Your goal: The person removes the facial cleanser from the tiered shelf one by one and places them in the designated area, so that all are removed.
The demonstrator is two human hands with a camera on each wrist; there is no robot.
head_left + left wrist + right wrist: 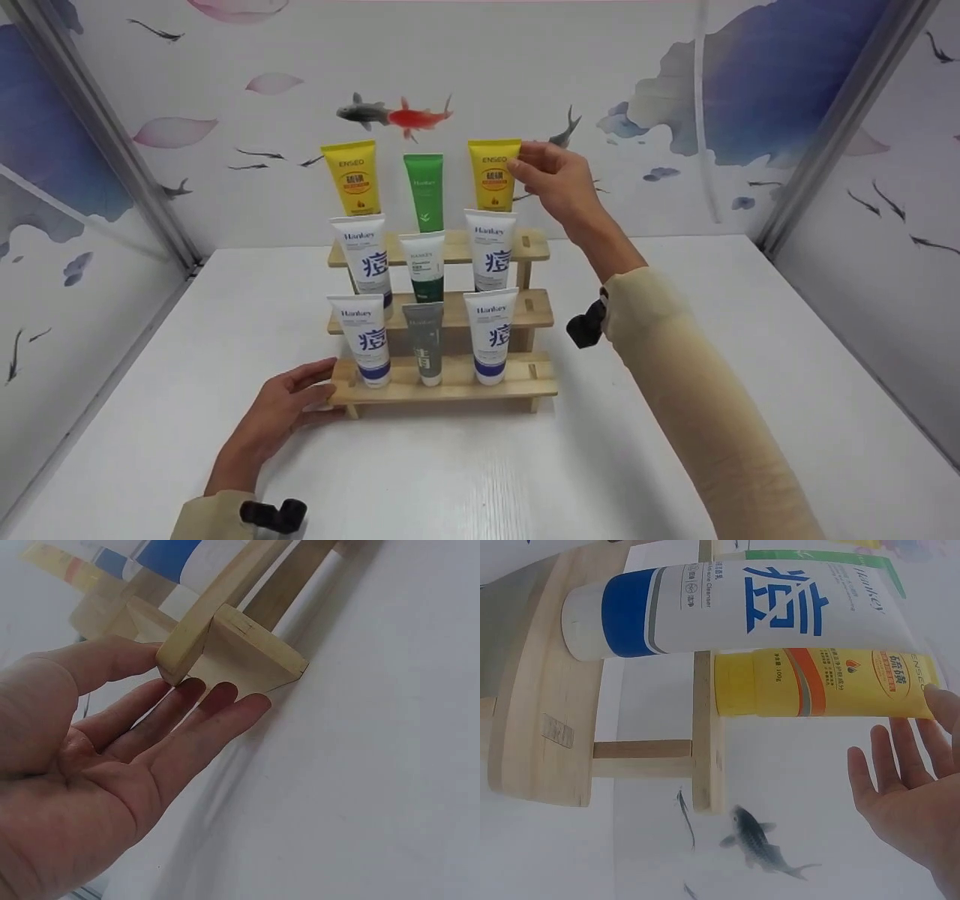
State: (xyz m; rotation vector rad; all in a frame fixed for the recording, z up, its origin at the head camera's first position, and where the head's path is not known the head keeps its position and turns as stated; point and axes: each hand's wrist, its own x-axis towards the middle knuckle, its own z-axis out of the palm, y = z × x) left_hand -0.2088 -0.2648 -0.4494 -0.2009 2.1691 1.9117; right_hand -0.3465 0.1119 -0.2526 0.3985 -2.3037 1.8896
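Note:
A three-step wooden display rack holds several upright squeeze tubes. With my right hand I pinch the upper right edge of a yellow tube at the right of the top step, thumb in front and fingers behind. In the right wrist view the yellow tube stands with its cap on the top board. My left hand grips the left end of the lowest step. In the left wrist view its thumb lies against the board's edge, and the other fingers reach beneath it.
On the top step are another yellow tube and a green tube. White tubes flank a white-and-green tube on the middle step. Below, a grey tube stands between white tubes. A patterned wall rises behind the white table.

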